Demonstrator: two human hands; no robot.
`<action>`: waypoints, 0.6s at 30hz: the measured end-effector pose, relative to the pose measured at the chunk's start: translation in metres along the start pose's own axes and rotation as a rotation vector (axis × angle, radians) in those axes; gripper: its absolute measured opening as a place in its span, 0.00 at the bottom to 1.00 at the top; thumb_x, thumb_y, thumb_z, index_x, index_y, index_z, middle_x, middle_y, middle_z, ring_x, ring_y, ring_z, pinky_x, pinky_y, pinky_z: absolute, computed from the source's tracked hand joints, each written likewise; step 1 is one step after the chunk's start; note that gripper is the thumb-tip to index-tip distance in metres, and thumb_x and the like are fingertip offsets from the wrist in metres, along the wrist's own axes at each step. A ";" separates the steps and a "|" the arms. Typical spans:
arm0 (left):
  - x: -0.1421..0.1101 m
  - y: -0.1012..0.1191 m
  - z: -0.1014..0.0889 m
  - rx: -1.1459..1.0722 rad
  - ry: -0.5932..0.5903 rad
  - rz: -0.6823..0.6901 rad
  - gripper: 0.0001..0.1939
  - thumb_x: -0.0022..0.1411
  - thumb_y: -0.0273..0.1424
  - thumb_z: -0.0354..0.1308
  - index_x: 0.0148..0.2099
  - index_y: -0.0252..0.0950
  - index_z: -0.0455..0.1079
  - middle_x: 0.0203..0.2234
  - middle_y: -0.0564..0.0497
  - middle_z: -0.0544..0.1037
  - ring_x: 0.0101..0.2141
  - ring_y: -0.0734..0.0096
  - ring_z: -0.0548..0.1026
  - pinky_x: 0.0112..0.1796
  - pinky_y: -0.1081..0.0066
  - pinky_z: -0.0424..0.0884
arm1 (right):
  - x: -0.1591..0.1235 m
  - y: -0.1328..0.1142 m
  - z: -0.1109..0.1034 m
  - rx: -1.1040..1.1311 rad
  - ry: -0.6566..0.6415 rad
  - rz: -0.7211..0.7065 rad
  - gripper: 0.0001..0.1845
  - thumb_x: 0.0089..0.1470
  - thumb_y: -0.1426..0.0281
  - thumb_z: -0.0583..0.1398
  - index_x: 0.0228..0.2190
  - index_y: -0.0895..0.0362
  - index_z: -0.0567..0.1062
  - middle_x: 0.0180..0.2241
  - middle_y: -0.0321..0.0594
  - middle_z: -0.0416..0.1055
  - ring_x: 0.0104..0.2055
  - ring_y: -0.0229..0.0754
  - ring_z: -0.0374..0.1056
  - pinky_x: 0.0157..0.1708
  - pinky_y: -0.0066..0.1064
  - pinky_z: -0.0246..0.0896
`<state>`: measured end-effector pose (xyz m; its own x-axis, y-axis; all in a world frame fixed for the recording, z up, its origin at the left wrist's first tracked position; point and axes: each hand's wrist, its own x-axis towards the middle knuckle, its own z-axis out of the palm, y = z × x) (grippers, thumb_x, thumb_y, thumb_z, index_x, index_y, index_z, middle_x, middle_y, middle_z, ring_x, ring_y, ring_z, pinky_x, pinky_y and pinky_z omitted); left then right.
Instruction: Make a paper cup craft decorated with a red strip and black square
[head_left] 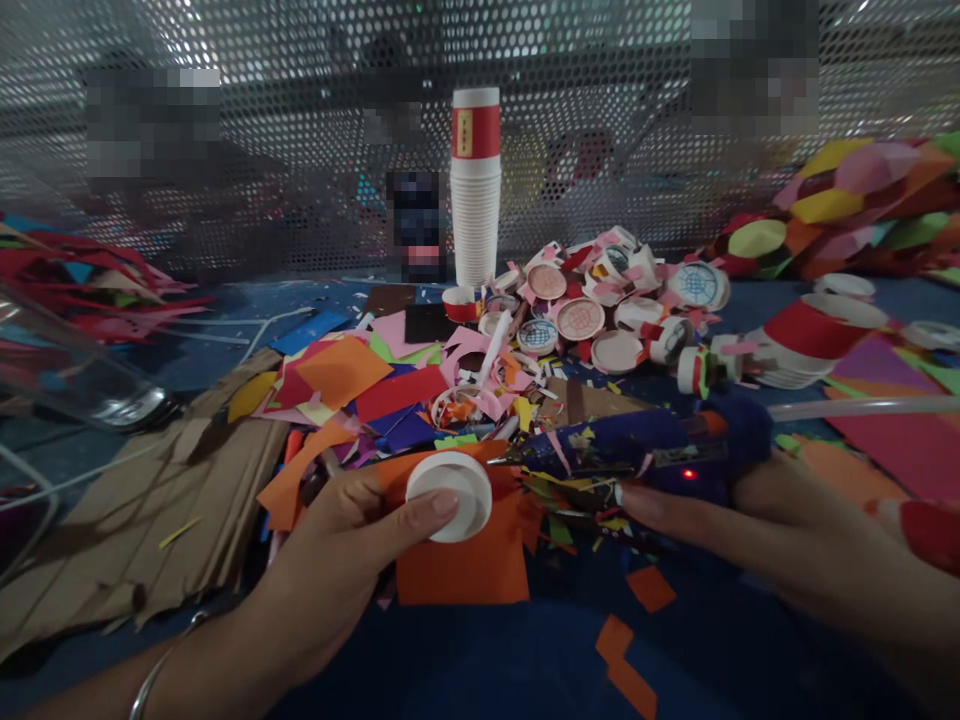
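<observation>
My left hand [375,540] pinches a small white cup bottom [469,495], its thumb pressed on the round face, with an orange paper sheet [463,575] behind and below it. In my right hand [757,530] is a blue hot glue gun [637,445] with a lit red light. Its metal nozzle points left and ends at the rim of the white piece; whether it touches cannot be made out. A clear glue stick [855,407] sticks out of the gun's back. Small orange paper scraps [651,588] lie below the gun.
Behind the hands rises a stack of paper cups [475,200], beside a heap of cut cup bottoms [581,318]. Colored paper [341,370] lies mid-table, flattened cardboard [150,520] at left. Cut cup pieces [814,335] stand at right, before a perforated metal screen [292,130].
</observation>
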<state>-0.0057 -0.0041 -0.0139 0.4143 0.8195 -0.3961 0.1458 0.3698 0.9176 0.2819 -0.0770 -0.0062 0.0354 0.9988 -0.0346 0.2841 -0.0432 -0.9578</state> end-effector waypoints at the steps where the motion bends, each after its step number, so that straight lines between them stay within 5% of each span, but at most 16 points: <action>1: 0.000 0.000 0.000 0.018 0.012 -0.001 0.23 0.52 0.53 0.75 0.38 0.37 0.84 0.23 0.51 0.78 0.19 0.78 0.64 0.17 0.79 0.60 | 0.001 0.002 -0.001 -0.053 0.010 -0.021 0.15 0.49 0.50 0.72 0.38 0.41 0.88 0.36 0.36 0.84 0.40 0.54 0.79 0.40 0.40 0.81; 5: -0.001 -0.002 -0.002 0.053 0.014 0.022 0.24 0.52 0.54 0.74 0.38 0.38 0.84 0.22 0.52 0.76 0.19 0.78 0.62 0.17 0.79 0.59 | 0.001 0.005 0.000 -0.133 0.007 -0.060 0.16 0.52 0.50 0.70 0.41 0.41 0.88 0.44 0.37 0.85 0.50 0.57 0.78 0.55 0.45 0.76; 10: -0.001 -0.004 -0.003 0.091 0.014 0.038 0.26 0.55 0.55 0.72 0.43 0.38 0.85 0.24 0.51 0.77 0.20 0.77 0.63 0.17 0.78 0.61 | 0.002 0.004 -0.001 -0.177 0.027 -0.107 0.14 0.53 0.51 0.70 0.40 0.41 0.88 0.38 0.37 0.85 0.51 0.59 0.78 0.62 0.48 0.70; 18: 0.000 -0.002 -0.004 0.079 -0.013 0.043 0.22 0.56 0.53 0.72 0.38 0.38 0.83 0.23 0.51 0.77 0.21 0.77 0.64 0.17 0.78 0.61 | 0.000 0.006 -0.004 -0.342 0.058 -0.066 0.22 0.53 0.43 0.67 0.24 0.46 0.87 0.42 0.39 0.85 0.41 0.56 0.78 0.45 0.44 0.80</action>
<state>-0.0092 -0.0033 -0.0154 0.4333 0.8279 -0.3560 0.1980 0.2980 0.9338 0.2874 -0.0770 -0.0112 0.0584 0.9971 0.0497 0.5914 0.0056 -0.8064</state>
